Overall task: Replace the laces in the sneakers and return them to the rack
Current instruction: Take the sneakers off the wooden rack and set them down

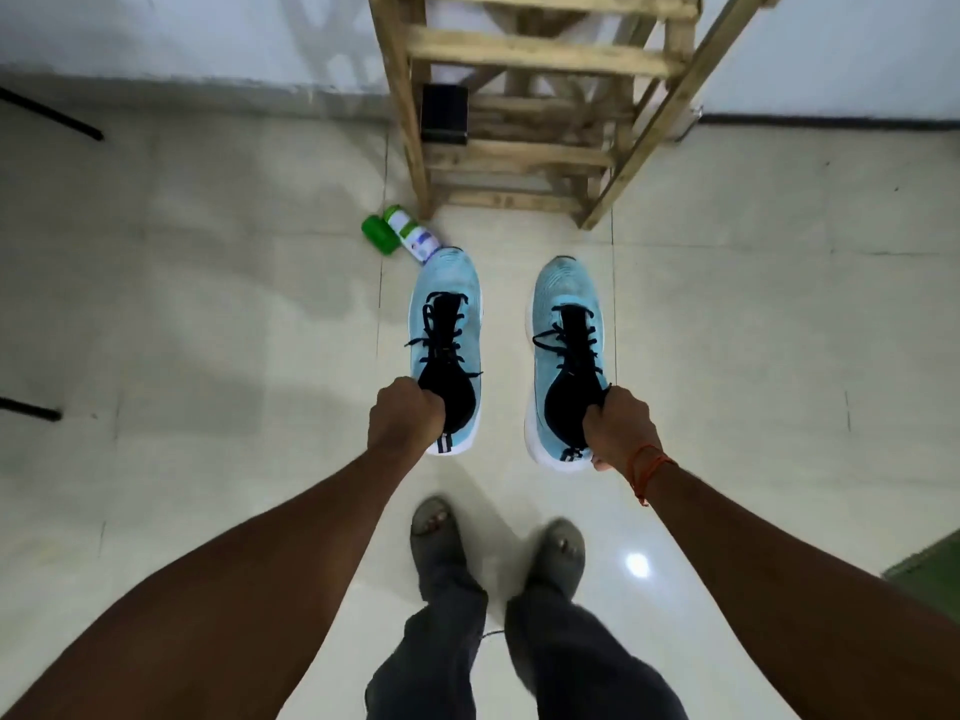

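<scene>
Two light blue sneakers with black tongues and black laces hang in the air above the floor, toes pointing away from me. My left hand (404, 415) grips the heel collar of the left sneaker (448, 283). My right hand (621, 426) grips the heel collar of the right sneaker (566, 288); a red thread circles that wrist. The laces run through the eyelets with loose ends hanging to the sides. The wooden rack (524, 127) stands straight ahead against the white wall, beyond the sneakers.
A green-capped bottle (402, 233) lies on the tiled floor at the rack's left foot. A black box (444, 114) sits on a low slat of the rack. My feet in grey sandals (434, 532) stand below. Black legs of some stand (49, 114) show at the left.
</scene>
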